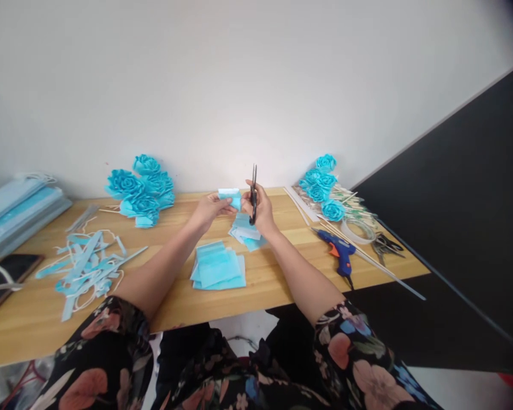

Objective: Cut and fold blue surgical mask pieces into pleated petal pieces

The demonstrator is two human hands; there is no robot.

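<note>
My left hand (210,209) is closed in a pinch on a small light-blue fabric piece (231,197), held above the wooden table (282,279). My right hand (261,209) grips black scissors (253,191) with the blades pointing up, right beside that piece. Below my hands lies a small heap of cut blue pieces (245,232). Nearer to me sits a stack of flat blue sheets (218,266).
Blue fabric roses (141,191) lie at the back left, more roses on sticks (320,185) at the back right. Scraps and strips (85,265) litter the left. A blue glue gun (340,251), tape roll (358,229), face-mask stacks (19,210) and a phone (8,273) are also there.
</note>
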